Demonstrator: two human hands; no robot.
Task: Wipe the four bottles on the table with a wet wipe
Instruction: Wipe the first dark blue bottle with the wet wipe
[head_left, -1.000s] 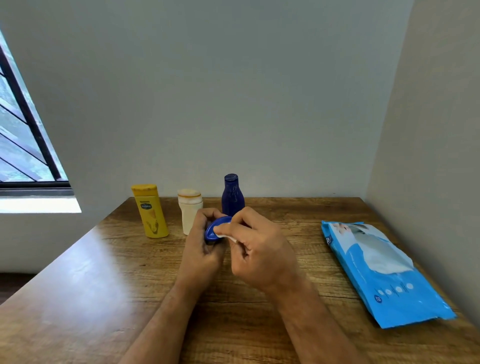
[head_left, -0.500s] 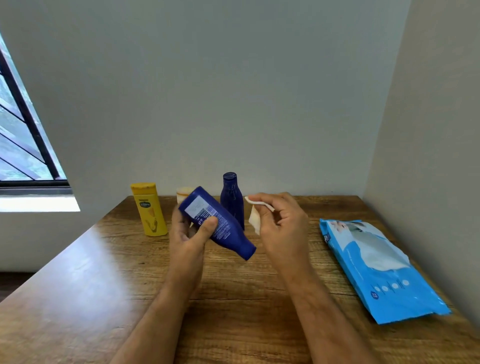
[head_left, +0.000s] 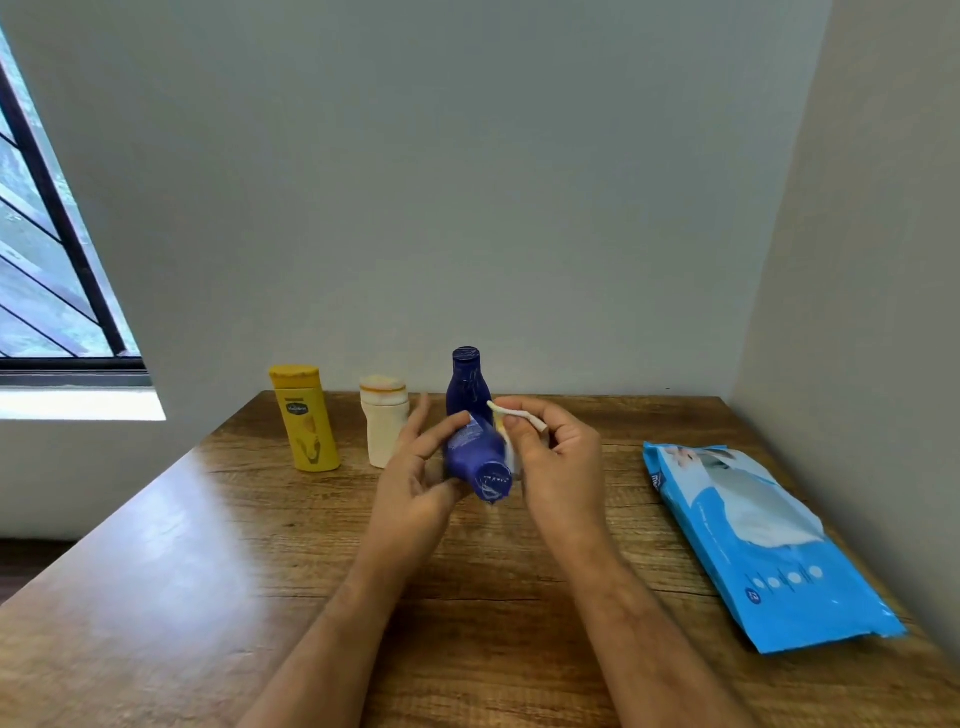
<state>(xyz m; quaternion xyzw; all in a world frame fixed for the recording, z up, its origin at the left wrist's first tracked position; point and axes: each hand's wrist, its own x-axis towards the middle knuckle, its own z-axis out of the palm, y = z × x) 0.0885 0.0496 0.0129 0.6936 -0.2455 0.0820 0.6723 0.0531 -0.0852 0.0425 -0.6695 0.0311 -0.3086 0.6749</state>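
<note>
Four bottles in play on the wooden table (head_left: 156, 571), all of them capped, so what they hold cannot be told! Three stand upright in a row near the back edge: one yellow lotion bottle (head_left: 305, 420) on the left, one cream bottle (head_left: 383, 420) beside it, and one dark blue bottle (head_left: 469, 382) just behind the hands. The fourth, a blue lotion bottle (head_left: 479, 457), is up off the table, tipped over with its cap end toward the camera. The left hand (head_left: 415, 483) holds it, thumb laid across the label and fingers partly spread behind. Right beside it, the right hand (head_left: 558, 467) pinches one folded white wet wipe (head_left: 514, 415) between thumb and curled fingers, the wipe up against the held bottle's side. Over on the right lies one blue wet wipe pack (head_left: 763, 540), flat on the table, well apart from the bottles, with white showing at its top flap. Two hands, both busy.
</note>
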